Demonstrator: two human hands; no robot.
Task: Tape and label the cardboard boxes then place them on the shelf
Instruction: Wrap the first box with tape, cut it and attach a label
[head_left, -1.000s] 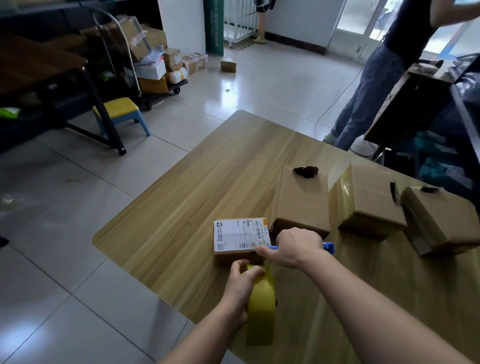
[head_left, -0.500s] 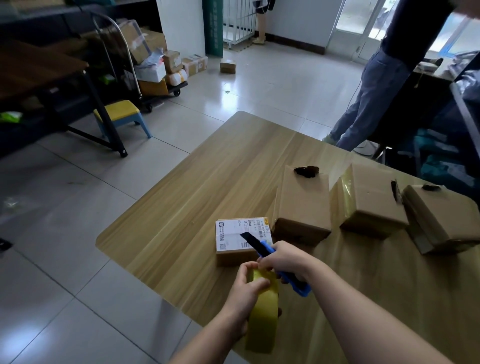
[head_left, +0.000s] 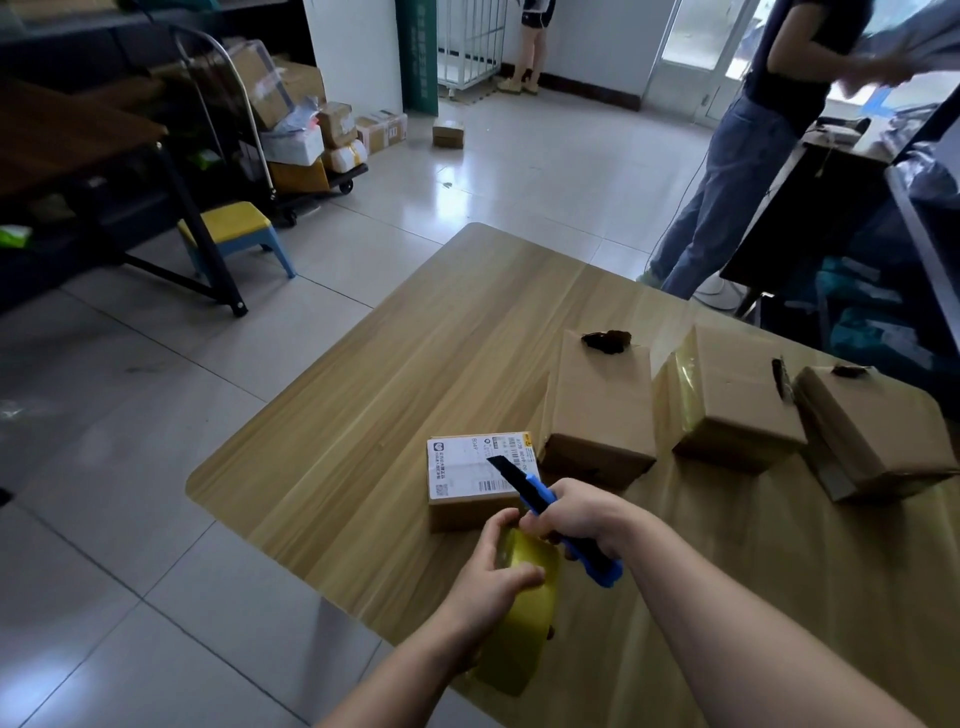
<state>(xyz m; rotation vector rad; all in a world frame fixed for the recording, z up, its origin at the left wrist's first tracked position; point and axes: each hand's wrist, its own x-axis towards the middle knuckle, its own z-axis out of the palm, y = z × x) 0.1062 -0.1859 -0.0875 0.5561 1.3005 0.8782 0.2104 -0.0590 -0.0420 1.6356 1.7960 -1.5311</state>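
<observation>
Wooden table (head_left: 415, 338): recorded across the lower view, the wearer taken at 6 o'clock. First plain box (head_left: 597, 410), second plain box (head_left: 737, 395) and third plain box (head_left: 872, 431): logged in a row from 1 to 3 o'clock of the hands, glossy tape noted on the second, no labels seen on their upper faces. Labelled box (head_left: 467, 501): smaller, entered at 12 o'clock of the hands, just beside the first plain box, white shipping label uppermost. Tape roll (head_left: 524, 623): yellow, held on edge near the table's 6 o'clock border. Left hand (head_left: 493, 577): fingers curled over the roll's rim. Right hand (head_left: 582, 512): fisted round the utility knife (head_left: 535, 493), its dark tip pointed to 11 o'clock above the label. Step judged: tape being severed from the roll at the labelled box. No strand could be made out; the next move was judged to require the tape drawn taut and the blade brought across it, clear of the left fingers.
</observation>
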